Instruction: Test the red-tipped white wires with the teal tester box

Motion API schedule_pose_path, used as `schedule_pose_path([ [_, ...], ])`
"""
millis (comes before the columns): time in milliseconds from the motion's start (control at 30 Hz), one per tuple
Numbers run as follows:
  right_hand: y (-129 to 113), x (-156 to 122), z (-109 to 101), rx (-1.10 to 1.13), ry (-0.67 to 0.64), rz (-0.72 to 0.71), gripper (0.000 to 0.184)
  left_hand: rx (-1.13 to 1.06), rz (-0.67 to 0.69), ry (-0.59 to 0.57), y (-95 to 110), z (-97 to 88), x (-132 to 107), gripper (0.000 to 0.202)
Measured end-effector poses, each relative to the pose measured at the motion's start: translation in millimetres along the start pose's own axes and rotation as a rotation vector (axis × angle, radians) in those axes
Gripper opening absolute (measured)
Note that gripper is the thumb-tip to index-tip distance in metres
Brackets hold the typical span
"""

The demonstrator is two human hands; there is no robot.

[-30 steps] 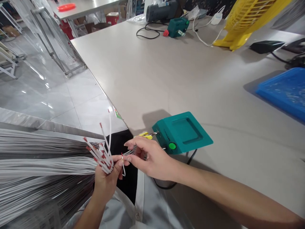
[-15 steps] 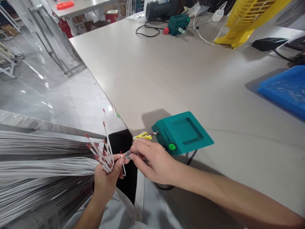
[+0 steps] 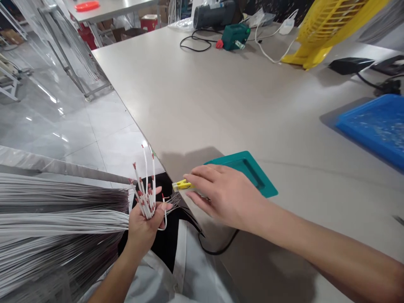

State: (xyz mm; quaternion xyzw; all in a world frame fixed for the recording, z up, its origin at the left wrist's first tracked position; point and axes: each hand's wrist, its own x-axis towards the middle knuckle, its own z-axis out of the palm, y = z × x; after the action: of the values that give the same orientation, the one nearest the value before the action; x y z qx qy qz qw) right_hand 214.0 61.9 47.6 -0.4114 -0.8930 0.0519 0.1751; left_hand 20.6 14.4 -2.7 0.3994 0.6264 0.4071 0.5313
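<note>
My left hand (image 3: 142, 229) is closed around a fan of thin white wires with red tips (image 3: 145, 193). They come from a thick bundle of white wires (image 3: 59, 221) stretching off to the left. My right hand (image 3: 222, 195) lies with fingers stretched out flat over the near end of a teal box-shaped device (image 3: 249, 168) at the table edge. Its fingertips are beside a yellow clip (image 3: 181, 184) that sticks out of the device. It holds nothing that I can see.
A black cable (image 3: 217, 249) hangs from the teal device over the grey table (image 3: 205, 97). A blue tray (image 3: 375, 126) sits at the right. At the back stand a yellow slatted object (image 3: 328, 29), another teal device (image 3: 235, 37) and a black cylinder (image 3: 214, 14).
My right hand has let go of the wire ends at my left hand, moved up and right over the teal device, and its fingers have spread out. The left hand keeps the wires.
</note>
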Motion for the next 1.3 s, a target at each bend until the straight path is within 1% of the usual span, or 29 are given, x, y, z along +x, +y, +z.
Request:
schedule_pose_path([
  [67, 8.0, 5.3, -4.4, -0.107, -0.143, -0.014, 0.021, -0.024, 0.005, -0.025, -0.1, 3.5, 4.6, 0.046],
  [133, 13.5, 12.6, -5.5, -0.139, -0.307, -0.046, 0.016, -0.039, 0.009, -0.042, -1.2, 6.5, 8.8, 0.044],
  [167, 15.5, 16.5, -5.4, -0.139, -0.369, -0.055, 0.017, -0.043, 0.01, -0.046, -1.7, 7.7, 10.6, 0.044],
  [200, 17.2, 20.1, -5.1, -0.136, -0.412, -0.06, 0.017, -0.048, 0.01, -0.047, -2.2, 8.8, 12.3, 0.044],
  [267, 19.9, 26.0, -4.4, -0.138, -0.453, -0.063, 0.015, -0.062, 0.015, -0.042, -2.5, 10.6, 14.9, 0.046],
  [433, 22.7, 31.2, -2.5, -0.157, -0.46, -0.112, 0.01, -0.099, 0.025, -0.063, -0.4, 14.0, 17.8, 0.049],
  [500, 22.5, 31.5, -2.3, -0.152, -0.471, -0.132, 0.013, -0.103, 0.015, -0.073, 0.8, 15.0, 18.2, 0.05],
  [600, 22.2, 31.8, -1.8, -0.148, -0.491, -0.134, 0.015, -0.079, -0.007, -0.086, 2.4, 15.7, 18.5, 0.052],
  [700, 22.8, 31.5, 0.0, -0.14, -0.471, -0.123, 0.016, -0.041, -0.013, -0.087, 3.3, 15.5, 18.9, 0.051],
  [800, 23.6, 31.3, 0.8, -0.133, -0.463, -0.121, 0.016, 0.009, 0.017, -0.081, 3.9, 15.0, 20.1, 0.044],
  [933, 21.2, 30.8, -2.2, -0.141, -0.487, -0.103, 0.012, 0.122, 0.131, -0.084, 3.6, 13.5, 22.3, 0.02],
  [1000, 18.3, 29.1, -3.3, -0.153, -0.482, -0.071, 0.011, 0.17, 0.176, -0.099, 2.4, 12.8, 22.9, 0.014],
  [1033, 16.8, 27.6, -3.1, -0.162, -0.47, -0.055, 0.018, 0.186, 0.187, -0.1, 1.6, 12.6, 23.0, 0.014],
  [1133, 13.3, 21.6, 0.8, -0.207, -0.405, -0.038, 0.048, 0.219, 0.19, -0.063, -0.2, 13.2, 22.2, 0.016],
  [1167, 12.9, 19.5, 2.9, -0.22, -0.384, -0.042, 0.053, 0.221, 0.186, -0.048, -0.4, 13.7, 21.7, 0.018],
  [1300, 14.4, 13.1, 10.2, -0.221, -0.338, -0.055, 0.05, 0.203, 0.158, -0.021, 0.7, 14.9, 20.1, 0.021],
])
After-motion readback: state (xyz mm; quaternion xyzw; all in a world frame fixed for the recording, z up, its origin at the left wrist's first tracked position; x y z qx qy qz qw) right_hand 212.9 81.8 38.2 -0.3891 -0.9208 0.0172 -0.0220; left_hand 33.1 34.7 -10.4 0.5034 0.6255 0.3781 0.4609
